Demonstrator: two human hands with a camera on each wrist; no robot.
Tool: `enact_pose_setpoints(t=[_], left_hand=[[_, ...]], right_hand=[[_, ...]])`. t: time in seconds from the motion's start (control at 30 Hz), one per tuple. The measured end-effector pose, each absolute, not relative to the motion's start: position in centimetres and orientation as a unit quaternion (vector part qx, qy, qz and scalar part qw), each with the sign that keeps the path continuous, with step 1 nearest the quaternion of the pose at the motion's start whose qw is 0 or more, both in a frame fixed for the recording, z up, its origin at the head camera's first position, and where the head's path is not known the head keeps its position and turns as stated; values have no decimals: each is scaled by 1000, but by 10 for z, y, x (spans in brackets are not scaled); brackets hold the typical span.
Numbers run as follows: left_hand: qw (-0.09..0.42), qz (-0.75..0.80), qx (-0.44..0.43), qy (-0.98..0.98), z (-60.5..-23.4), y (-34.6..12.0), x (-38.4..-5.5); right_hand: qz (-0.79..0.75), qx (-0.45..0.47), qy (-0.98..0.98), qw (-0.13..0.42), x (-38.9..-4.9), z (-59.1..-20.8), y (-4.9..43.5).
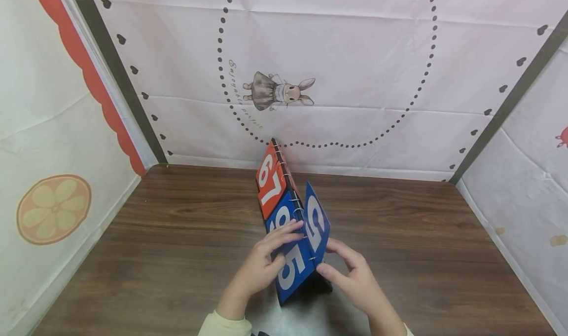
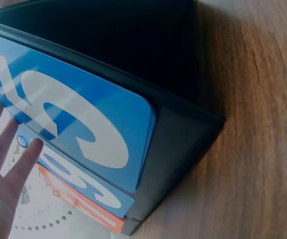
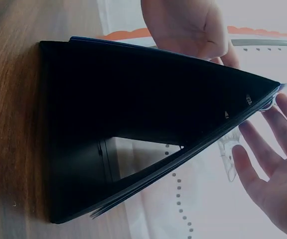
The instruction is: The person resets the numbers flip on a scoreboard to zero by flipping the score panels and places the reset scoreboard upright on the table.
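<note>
Left hand [image 1: 263,263] spread across flip scoreboard [image 1: 286,203], right hand [image 1: 353,278] at raised blue card [image 1: 317,225], grip unclear.

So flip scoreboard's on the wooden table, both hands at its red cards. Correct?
Wrong colour: the head view shows the left hand and right hand at the blue cards, not the red cards. The flip scoreboard is on the wooden table.

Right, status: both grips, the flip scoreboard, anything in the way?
Left grip over blue cards. Right grip at near end of raised card, pinch unclear. Flip scoreboard standing on table. Left grip partly blocks head view.
</note>
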State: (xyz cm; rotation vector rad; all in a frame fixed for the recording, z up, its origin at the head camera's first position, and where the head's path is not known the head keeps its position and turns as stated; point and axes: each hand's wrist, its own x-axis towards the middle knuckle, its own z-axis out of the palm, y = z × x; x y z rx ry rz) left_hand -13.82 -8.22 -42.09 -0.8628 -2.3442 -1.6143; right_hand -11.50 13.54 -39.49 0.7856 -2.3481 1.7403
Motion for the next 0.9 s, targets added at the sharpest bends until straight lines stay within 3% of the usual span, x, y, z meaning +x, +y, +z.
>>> enact_pose_setpoints(t=[0.23, 0.63, 0.77, 0.9], left_hand=[[102, -553, -304, -769, -417, -85, -138], [209, -666, -196, -688, -394, -120, -125], [175, -705, -201, -657, -389, -131, -123], [103, -730, -261, -624, -387, -144, -124]], right_hand=[[562, 312, -762, 82, -116, -395, 133], [424, 357, -827, 92, -115, -391, 132], [412, 347, -838, 90, -112, -389, 131], [406, 338, -844, 90, -111, -389, 131]])
